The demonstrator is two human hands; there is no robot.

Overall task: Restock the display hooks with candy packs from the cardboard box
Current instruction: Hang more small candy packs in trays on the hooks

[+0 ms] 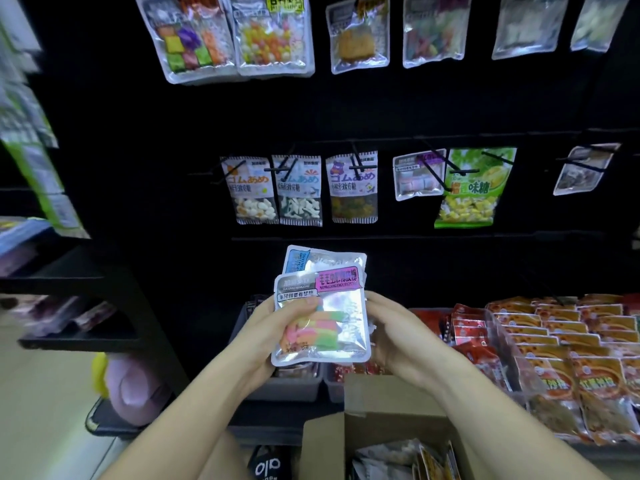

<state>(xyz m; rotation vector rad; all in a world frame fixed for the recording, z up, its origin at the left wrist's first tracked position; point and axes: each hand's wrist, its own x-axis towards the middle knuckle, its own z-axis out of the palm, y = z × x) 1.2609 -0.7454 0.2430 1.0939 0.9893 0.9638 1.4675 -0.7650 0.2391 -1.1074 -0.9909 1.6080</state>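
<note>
Both hands hold a small stack of candy packs in front of the black display wall, above the cardboard box (391,427). The left hand (277,327) grips the left edge of the front pack (322,317), thumb laid across its clear window over the striped pink, yellow and green candy. The right hand (391,330) clasps the stack's right edge, fingers curled behind it. A second pack (322,259) with a blue label sticks up behind the front one, touching it. The box sits open at the bottom of the view, one flap standing up, with more packs (408,459) lying loose inside. On the wall above the hands, a row of hooks (356,161) carries hanging packs: three gummy packs (298,190) side by side, then a small silver pack (417,174) partly overlapped by a green pack (472,188), and another silver pack (585,169) farther right. A higher row holds more packs (273,34) of mixed colored candy. To the right of the hands, red and orange packs (554,344) stand in rows in clear bins. Grey bins (287,389) sit directly below the held stack. At left, dark shelves (69,337) hold blurred goods, and a pink plush item (135,389) rests low beside them.
</note>
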